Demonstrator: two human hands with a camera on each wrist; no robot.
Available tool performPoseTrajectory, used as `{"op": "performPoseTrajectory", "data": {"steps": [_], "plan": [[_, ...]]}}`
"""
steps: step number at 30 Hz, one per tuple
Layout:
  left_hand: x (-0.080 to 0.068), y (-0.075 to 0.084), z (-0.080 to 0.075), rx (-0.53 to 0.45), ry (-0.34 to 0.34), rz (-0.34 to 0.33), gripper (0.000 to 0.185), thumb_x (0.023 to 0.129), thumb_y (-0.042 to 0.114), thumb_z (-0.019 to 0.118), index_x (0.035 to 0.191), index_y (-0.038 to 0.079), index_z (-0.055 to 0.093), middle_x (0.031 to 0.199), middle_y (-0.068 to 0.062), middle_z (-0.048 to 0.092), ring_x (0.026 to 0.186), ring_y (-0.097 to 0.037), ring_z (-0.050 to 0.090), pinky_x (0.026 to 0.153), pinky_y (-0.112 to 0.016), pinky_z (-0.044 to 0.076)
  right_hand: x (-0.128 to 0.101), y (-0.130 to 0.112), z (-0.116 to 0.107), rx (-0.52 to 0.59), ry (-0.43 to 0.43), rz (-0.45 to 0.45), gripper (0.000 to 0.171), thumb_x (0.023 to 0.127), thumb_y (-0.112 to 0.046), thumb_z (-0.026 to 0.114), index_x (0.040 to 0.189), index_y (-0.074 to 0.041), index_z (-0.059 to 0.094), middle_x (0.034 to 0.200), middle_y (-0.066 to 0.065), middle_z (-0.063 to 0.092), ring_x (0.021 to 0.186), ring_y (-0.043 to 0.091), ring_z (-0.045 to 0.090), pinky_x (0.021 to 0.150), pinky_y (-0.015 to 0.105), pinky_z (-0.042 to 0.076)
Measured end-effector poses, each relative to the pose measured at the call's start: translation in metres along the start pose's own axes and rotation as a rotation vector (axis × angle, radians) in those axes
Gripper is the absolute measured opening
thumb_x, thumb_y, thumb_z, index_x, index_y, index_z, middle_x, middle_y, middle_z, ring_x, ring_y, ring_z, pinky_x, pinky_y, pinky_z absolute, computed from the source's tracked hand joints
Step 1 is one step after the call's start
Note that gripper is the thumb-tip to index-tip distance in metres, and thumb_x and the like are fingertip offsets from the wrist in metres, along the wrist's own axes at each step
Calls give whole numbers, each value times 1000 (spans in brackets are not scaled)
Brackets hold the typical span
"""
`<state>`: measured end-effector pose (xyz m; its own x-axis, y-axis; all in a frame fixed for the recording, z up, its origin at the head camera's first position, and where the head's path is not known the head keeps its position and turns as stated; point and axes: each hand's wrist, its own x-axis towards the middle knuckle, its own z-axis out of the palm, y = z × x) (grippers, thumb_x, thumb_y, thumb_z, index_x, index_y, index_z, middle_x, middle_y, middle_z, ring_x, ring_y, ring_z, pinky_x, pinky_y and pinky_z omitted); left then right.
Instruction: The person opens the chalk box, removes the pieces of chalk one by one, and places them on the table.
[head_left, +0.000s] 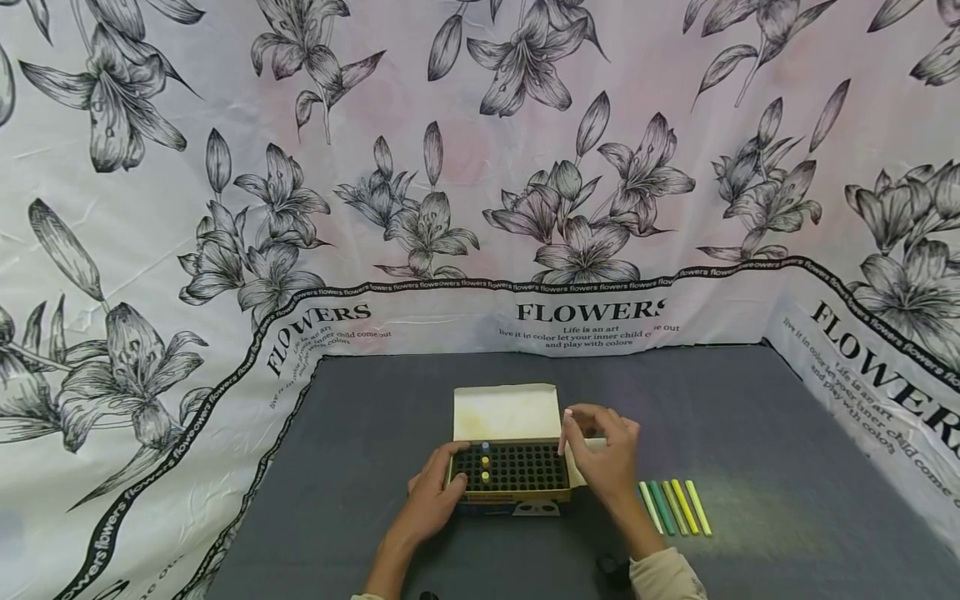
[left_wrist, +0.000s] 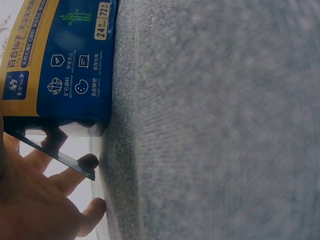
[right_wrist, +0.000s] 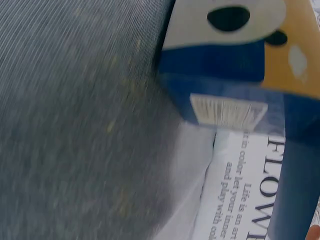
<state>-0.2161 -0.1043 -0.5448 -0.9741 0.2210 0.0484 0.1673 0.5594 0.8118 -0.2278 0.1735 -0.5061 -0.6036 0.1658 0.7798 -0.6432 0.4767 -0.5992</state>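
Note:
An open chalk box (head_left: 517,497) stands on the dark table, its black tray of holes (head_left: 525,467) facing up. Three sticks, one blue and two yellow, poke up in a column near the tray's left side. My left hand (head_left: 433,492) holds the box's left end, thumb at the front corner; in the left wrist view its fingers spread behind the end flap (left_wrist: 65,160). With thumb and fingertips, my right hand (head_left: 611,454) pinches a pale pink chalk stick (head_left: 562,440) upright over the tray's right end. The right wrist view shows the box's blue side (right_wrist: 215,65), with only a fingertip visible.
Several green and yellow chalk sticks (head_left: 677,508) lie side by side on the table right of my right forearm. The box's cream lid (head_left: 506,412) stands raised behind the tray. A small black object (head_left: 613,572) lies near the right sleeve. Flower-printed cloth (head_left: 450,321) walls the table's back and sides.

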Motion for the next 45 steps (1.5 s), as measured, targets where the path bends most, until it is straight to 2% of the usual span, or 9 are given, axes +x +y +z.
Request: {"op": "performPoseTrajectory", "data": {"steps": [6, 11, 20, 33, 38, 40, 42, 43, 45], "plan": [[0, 0, 0, -1, 5, -2, 44, 101, 26, 50, 145, 34, 48, 155, -7, 45, 124, -29, 52, 94, -61, 27, 1, 9, -19, -67, 6, 38, 15, 84, 1, 76, 98, -7, 76, 68, 3, 71, 71, 5, 58, 88, 35, 25], [-1, 1, 1, -13, 12, -1, 44, 102, 26, 49, 145, 34, 48, 157, -8, 44, 139, -36, 47, 102, -68, 24, 0, 19, -36, -86, 39, -39, 22, 80, 8, 76, 97, -5, 77, 64, 2, 70, 63, 7, 58, 87, 35, 27], [-5, 0, 2, -9, 36, 23, 45, 102, 24, 50, 146, 32, 48, 157, -9, 45, 142, -38, 45, 107, -72, 20, -2, 35, -63, -98, 69, -101, 24, 73, 17, 72, 93, 3, 75, 55, 6, 65, 58, 10, 58, 85, 30, 32], [-2, 1, 1, -14, 24, 0, 46, 102, 24, 50, 147, 34, 47, 157, -5, 44, 135, -30, 49, 103, -65, 24, -8, 51, -107, -198, 5, -54, 20, 80, 10, 75, 96, 0, 76, 53, -1, 65, 50, -4, 55, 80, 26, 33], [-1, 1, 0, -11, 20, 10, 45, 103, 25, 49, 147, 33, 47, 157, -6, 44, 140, -33, 46, 104, -68, 23, -10, 53, -125, -283, -62, 28, 15, 84, 5, 76, 98, -1, 75, 51, 1, 64, 45, -6, 49, 55, 12, 34], [-1, 0, 1, -4, 19, 13, 45, 103, 25, 49, 147, 33, 47, 157, -7, 44, 139, -34, 47, 103, -69, 23, -12, 55, -132, -314, -101, 80, 13, 87, 2, 75, 99, -2, 74, 50, 1, 63, 40, -4, 44, 44, 17, 32], [-1, 0, 1, 1, 19, 12, 45, 102, 26, 49, 147, 33, 47, 157, -7, 43, 139, -34, 46, 103, -69, 23, -14, 56, -140, -357, -149, 166, 10, 90, -5, 74, 101, -3, 73, 52, -1, 63, 40, -3, 42, 69, 25, 41], [-1, 0, 1, 4, 18, 10, 45, 102, 26, 49, 147, 33, 47, 157, -7, 43, 140, -34, 46, 103, -69, 23, -15, 56, -144, -379, -179, 216, 10, 92, -9, 73, 101, -4, 73, 53, -1, 64, 42, -1, 42, 89, 43, 37], [-2, 0, 1, 4, 17, 5, 45, 102, 26, 50, 146, 34, 47, 157, -7, 44, 139, -34, 47, 102, -68, 24, -17, 57, -152, -434, -241, 315, 14, 95, -16, 71, 104, -5, 72, 54, -2, 64, 45, 3, 43, 88, 60, 25]]}}
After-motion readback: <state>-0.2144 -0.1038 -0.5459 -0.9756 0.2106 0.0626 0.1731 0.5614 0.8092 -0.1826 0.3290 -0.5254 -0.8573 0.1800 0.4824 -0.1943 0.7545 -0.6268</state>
